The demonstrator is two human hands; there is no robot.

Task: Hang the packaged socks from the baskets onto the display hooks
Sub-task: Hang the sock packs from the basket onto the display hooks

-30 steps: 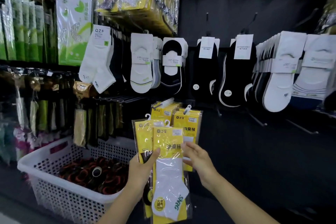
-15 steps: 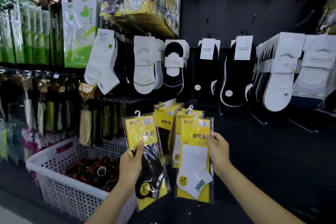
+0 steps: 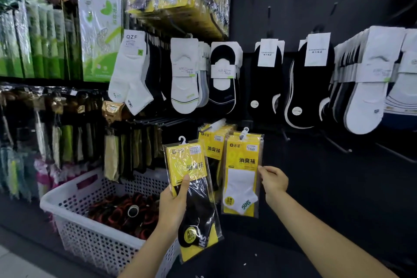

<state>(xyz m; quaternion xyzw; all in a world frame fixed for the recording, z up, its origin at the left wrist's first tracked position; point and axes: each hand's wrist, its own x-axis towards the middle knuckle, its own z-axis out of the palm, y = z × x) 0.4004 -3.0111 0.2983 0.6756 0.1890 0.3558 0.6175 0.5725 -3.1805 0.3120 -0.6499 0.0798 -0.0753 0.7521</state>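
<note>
Display wall: a dark panel with rows of hanging socks, white ones and black ones. We see it almost where it was half a second ago.
Basket: white, with many holes, low on the left. It holds dark rolled items with red edges (we cannot tell what they are). It has not moved.
Yellow packs: a row hanging under the upper socks, the same as before.
Black sock pack: a yellow card with a black sock, held tilted in front of the right end of the basket, below and left of the yellow packs. One second ago it lay together with the white one in a single bundle. Since half a second ago it has gone a little to the right.
White sock pack: upright, just at the right of the yellow packs and partly in front of them. It is higher than half a second ago.
Left hand: it grasps the black sock pack at its left edge, the thumb across the front and the fingers behind.
Right hand: the curled fingers pinch the right edge of the white sock pack at about the middle of its height. The hand has risen with the pack.
Hanger: the small white hanger on top of the white sock pack now reaches the level of the top of the row. We cannot tell if it is already on a hook.
</note>
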